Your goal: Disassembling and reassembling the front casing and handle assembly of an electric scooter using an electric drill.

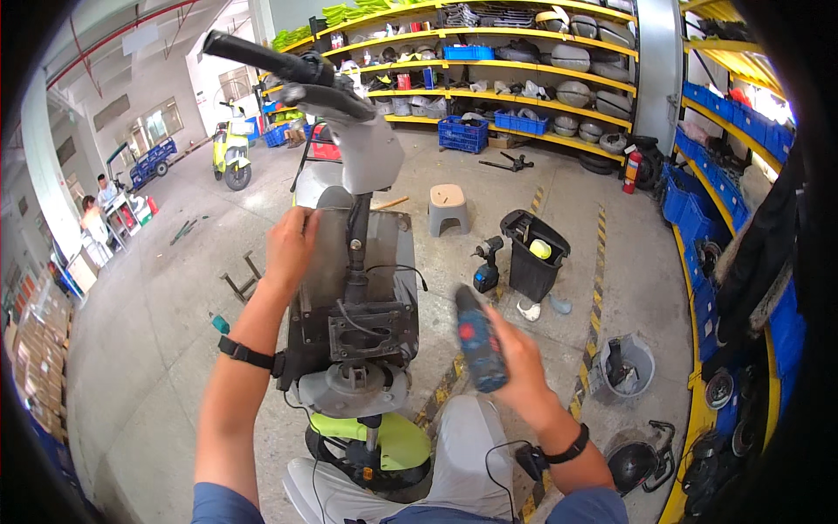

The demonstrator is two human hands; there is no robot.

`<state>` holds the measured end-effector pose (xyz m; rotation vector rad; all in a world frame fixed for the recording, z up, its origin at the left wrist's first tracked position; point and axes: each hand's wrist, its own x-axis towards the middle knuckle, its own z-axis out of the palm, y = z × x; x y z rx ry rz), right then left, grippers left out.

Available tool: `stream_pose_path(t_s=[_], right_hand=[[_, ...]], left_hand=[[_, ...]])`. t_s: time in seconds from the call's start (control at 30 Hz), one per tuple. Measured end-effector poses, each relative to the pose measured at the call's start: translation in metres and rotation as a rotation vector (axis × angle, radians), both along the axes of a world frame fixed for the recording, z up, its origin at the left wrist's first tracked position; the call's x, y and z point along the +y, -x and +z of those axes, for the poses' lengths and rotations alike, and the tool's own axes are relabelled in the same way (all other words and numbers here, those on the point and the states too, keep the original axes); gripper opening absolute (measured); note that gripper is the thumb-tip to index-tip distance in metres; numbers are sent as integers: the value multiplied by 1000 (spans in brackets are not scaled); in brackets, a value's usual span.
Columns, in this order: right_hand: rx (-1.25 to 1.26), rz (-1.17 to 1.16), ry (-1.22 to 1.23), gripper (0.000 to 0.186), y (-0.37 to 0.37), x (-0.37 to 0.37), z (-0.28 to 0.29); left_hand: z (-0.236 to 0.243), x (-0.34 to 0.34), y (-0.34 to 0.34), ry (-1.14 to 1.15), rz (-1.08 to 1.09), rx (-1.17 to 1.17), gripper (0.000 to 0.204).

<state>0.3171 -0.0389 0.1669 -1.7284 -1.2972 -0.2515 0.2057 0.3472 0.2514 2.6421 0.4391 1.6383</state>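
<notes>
In front of me stands a partly stripped electric scooter, its grey front panel (367, 148) and handlebar (262, 59) at the top. My left hand (292, 249) is at the left edge of the scooter's flat grey board (332, 231), fingers bent and pressed together; what they pinch, if anything, is too small to make out. To the right of the scooter, my right hand (521, 362) is closed around a dark blue cordless power tool (480, 341), blurred and held off the floor. Below the board are a black bracket (371, 330) with loose cables and a yellow-green front fender (393, 445).
On the floor to the right are a cordless drill (487, 262), a black bin (534, 271), a grey bucket (646, 358) and a black helmet (633, 465). A stool (448, 210) stands farther off. Yellow shelves (515, 92) line the back and right. Two people sit far left.
</notes>
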Motion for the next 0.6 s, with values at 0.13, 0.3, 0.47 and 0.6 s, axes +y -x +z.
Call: stream_pose_path(t_s=[0.13,0.3,0.47,0.6], right_hand=[[242,-368,414,90,-60,-75,-138],[534,-502,954,92,-83,-148,-326],[705,-516,1090,84,-62,-209,-453],[465,-341,1190,73,-32,-224,-463]], left_hand=[[17,-14,5,239,72,-210,31],[80,-62,46,1413,-783,-477,17],[120,-86,63,1109,-684,-398,13],[138,-48,93,505,-332,-435,32]])
